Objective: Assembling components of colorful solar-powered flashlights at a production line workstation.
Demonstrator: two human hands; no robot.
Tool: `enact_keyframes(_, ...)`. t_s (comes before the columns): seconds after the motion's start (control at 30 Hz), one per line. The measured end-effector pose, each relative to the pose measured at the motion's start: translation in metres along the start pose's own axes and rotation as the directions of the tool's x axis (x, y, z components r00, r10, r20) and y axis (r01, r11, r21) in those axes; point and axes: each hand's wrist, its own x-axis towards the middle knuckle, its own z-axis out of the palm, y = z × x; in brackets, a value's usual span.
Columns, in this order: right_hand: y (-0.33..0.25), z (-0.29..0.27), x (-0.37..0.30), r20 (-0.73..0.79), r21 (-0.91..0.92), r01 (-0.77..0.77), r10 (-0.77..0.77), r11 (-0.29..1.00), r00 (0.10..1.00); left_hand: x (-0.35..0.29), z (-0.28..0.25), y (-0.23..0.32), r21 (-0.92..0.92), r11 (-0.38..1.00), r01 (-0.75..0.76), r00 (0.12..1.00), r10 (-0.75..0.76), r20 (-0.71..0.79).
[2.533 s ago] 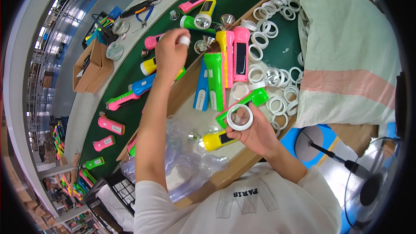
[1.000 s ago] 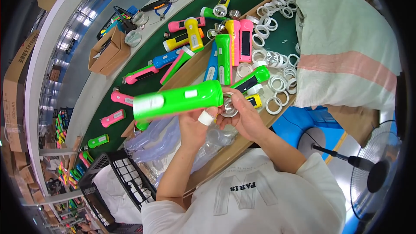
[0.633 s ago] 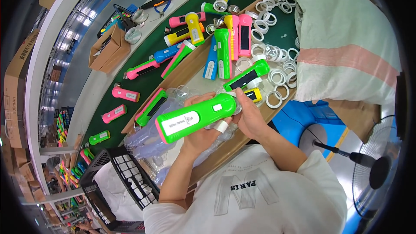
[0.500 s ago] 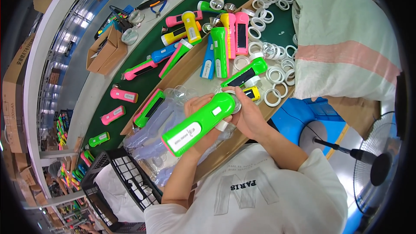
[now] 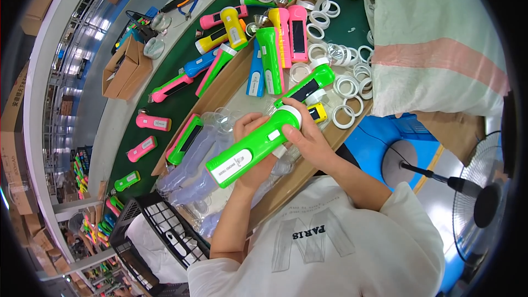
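Note:
A bright green flashlight (image 5: 254, 146) with a white ring round its head lies slantwise in both my hands. My left hand (image 5: 259, 172) is wrapped round the body from beneath, its palm partly hidden by the flashlight. My right hand (image 5: 309, 142) grips the head end, thumb on the green body and fingers at the white ring. Just beyond them lie another green flashlight (image 5: 306, 86) with a dark panel and a small yellow one (image 5: 317, 112). Loose white rings (image 5: 345, 86) spread to the right of these.
A cardboard tray (image 5: 226, 80) holds upright flashlights and clear plastic sleeves (image 5: 192, 157). More flashlights, such as a pink one (image 5: 154, 122), dot the green belt. A woven sack (image 5: 434, 49) stands right, above a fan (image 5: 477, 198). A black crate (image 5: 165, 228) sits at lower left.
The head end now shows a white ring seated round it, with my right thumb moved onto the green body. The flashlight has turned slightly and shifted up a little.

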Motion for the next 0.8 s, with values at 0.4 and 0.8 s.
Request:
enact_keyframes(0.4,-0.033,-0.008,-0.01,0.42,-0.539,0.659,-0.511,0.525,0.75,-0.034,-0.088,0.035,-0.605,0.155,0.781,0.606,-0.423,0.674)
enact_keyframes(0.8,-0.041,-0.033,0.004,0.209,-0.434,0.116,-0.026,0.893,0.978,-0.015,-0.064,0.023,-0.12,0.987,0.106,0.936,-0.059,0.348)
